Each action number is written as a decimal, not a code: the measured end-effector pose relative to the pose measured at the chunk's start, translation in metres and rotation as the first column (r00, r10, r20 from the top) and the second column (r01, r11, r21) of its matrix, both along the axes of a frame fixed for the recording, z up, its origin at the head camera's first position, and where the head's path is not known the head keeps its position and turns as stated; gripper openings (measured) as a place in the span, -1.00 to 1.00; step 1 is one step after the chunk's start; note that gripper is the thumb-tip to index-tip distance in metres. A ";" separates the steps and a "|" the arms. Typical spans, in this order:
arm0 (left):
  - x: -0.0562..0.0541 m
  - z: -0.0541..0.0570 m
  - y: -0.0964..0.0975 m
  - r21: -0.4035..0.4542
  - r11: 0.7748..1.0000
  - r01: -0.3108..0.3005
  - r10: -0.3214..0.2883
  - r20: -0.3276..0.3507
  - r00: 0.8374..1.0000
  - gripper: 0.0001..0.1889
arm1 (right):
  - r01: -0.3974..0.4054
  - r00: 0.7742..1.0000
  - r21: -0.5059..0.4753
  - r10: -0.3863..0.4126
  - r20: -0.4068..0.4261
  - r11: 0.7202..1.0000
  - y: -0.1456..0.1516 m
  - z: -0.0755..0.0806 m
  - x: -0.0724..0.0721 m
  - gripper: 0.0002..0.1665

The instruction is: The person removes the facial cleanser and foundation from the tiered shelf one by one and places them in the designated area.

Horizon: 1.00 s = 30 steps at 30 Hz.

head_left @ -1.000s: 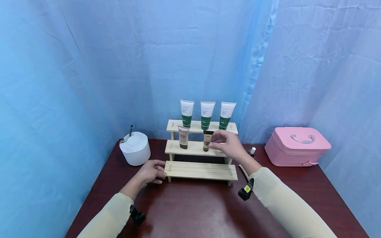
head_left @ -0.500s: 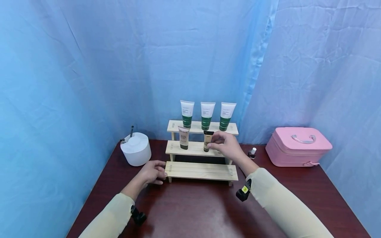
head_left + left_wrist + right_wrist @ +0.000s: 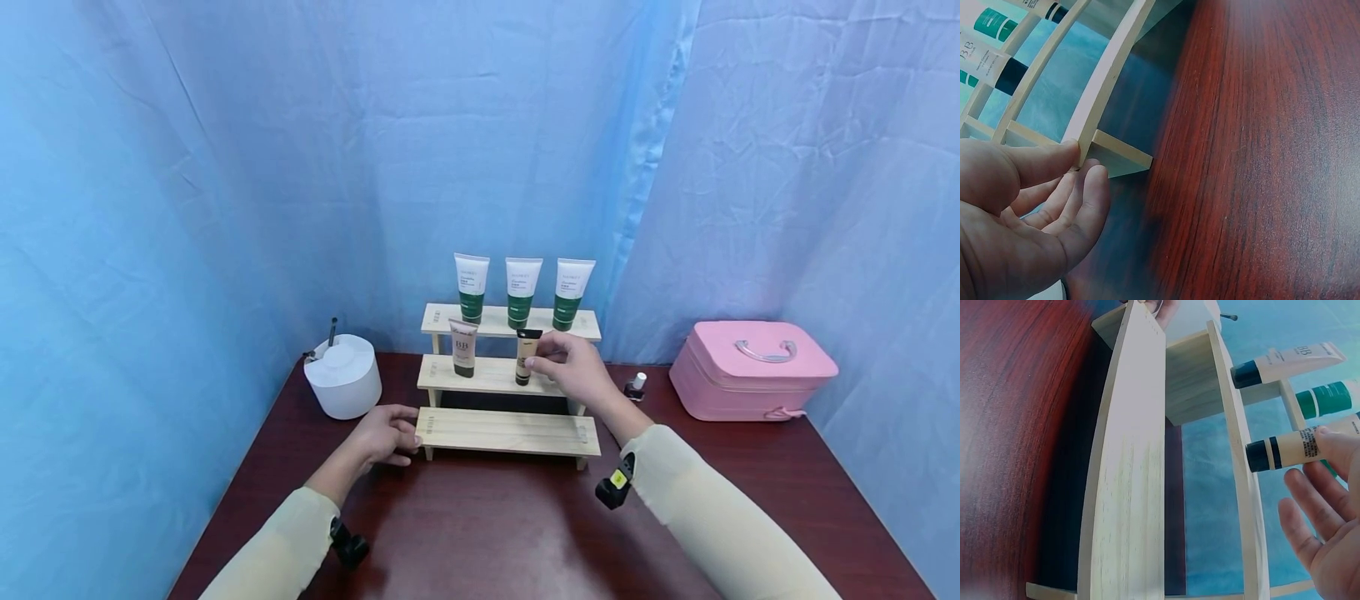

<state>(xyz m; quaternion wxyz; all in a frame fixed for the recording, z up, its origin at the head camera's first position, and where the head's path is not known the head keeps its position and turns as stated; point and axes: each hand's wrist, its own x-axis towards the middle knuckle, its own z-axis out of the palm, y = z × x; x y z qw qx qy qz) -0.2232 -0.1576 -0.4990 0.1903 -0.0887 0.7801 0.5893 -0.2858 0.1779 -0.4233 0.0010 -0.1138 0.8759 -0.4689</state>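
A three-tier wooden display stand (image 3: pixel 487 429) stands on the dark red table. My left hand (image 3: pixel 384 435) pinches the left end of its lowest shelf, thumb on top and fingertips at the edge below, as the left wrist view shows. On the middle shelf, my right hand (image 3: pixel 576 367) pinches a small beige cosmetic tube (image 3: pixel 523 358) with a black cap between thumb and fingers. The tube is upright, cap down, its cap right at the shelf board (image 3: pixel 1239 447). To its left stands a pale pink BB cream tube (image 3: pixel 463 348). Three white-and-green tubes (image 3: pixel 522 292) line the top shelf.
On the left, a round white container (image 3: pixel 343 379) has a brush (image 3: pixel 332 329) in it. A small bottle with a white cap (image 3: pixel 636 385) stands right of the stand. Farther right is a pink case (image 3: pixel 750 371) with a handle. Blue curtains (image 3: pixel 480 150) hang behind.
The beige tube has shifted slightly to the right along the middle shelf, in my right hand's pinch. My left hand stays at the lowest shelf's end.
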 end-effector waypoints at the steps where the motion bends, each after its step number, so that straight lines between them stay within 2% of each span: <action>1: 0.000 0.000 0.000 0.000 1.000 0.000 0.000 0.001 1.000 -0.36 | 0.005 1.000 -0.004 -0.005 0.001 1.000 0.001 0.000 0.001 -0.70; 7: -0.001 -0.002 -0.001 0.011 1.000 -0.002 0.002 0.013 1.000 -0.36 | 0.014 1.000 -0.034 -0.015 -0.023 0.999 0.023 0.003 0.010 -0.64; 12: -0.002 -0.002 0.000 0.018 1.000 -0.001 0.001 0.020 1.000 -0.36 | 0.032 0.998 -0.054 -0.035 -0.052 0.998 0.059 0.004 0.018 -0.59; 17: -0.001 0.001 0.000 0.012 1.000 0.001 -0.001 0.016 1.000 -0.35 | 0.077 0.996 -0.049 -0.078 -0.030 0.996 0.101 -0.001 0.031 -0.53; 20: -0.001 0.002 0.000 0.009 1.000 0.003 -0.004 0.016 1.000 -0.34 | 0.106 0.994 -0.032 -0.106 0.007 0.994 0.126 -0.007 0.039 -0.49; 25: 0.000 0.002 0.000 0.004 1.000 0.009 -0.009 0.008 1.000 -0.35 | 0.129 0.989 0.050 -0.132 0.062 0.990 0.163 -0.025 0.049 -0.45; 30: 0.000 0.001 0.001 0.012 1.000 -0.004 0.004 0.018 1.000 -0.36 | 0.134 0.985 0.059 -0.139 0.101 0.989 0.190 -0.046 0.055 -0.45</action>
